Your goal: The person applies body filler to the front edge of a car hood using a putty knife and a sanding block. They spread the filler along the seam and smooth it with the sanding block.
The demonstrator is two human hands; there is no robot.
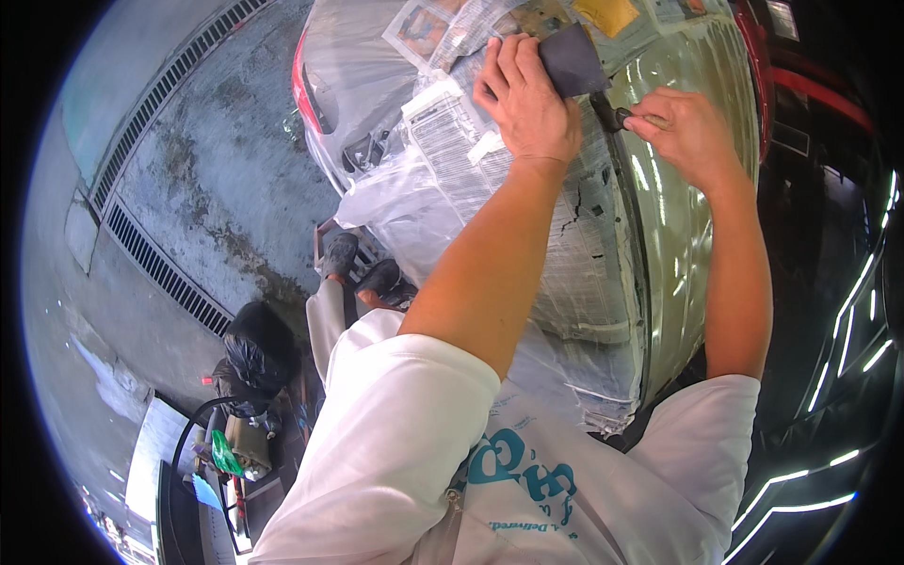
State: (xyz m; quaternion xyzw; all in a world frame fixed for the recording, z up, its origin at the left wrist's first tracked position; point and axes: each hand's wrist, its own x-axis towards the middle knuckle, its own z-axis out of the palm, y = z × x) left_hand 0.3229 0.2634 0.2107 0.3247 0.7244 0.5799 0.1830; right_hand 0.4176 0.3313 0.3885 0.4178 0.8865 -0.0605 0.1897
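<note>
My left hand (529, 102) lies over a car body masked with paper (443, 127) and clear plastic film (363, 56). Its fingers are bent, and a flat dark grey square piece (572, 61) sits against the thumb side, apparently held there. To the right, my right hand (686, 132) pinches a small dark tool (617, 115); its kind is hard to make out. The tool's end is at the dark seam (633, 221) between the masked section and a glossy, pale greenish panel (664, 226). My fingers cover part of the tool.
A yellow piece (605, 14) lies on the masking at the top. Dark shoes (341, 254) show by a metal-framed step beside the car. Floor gratings (165, 271) run along the left, near a black plastic bag (261, 344) and a cluttered cart (250, 447). Dark reflective surfaces fill the right.
</note>
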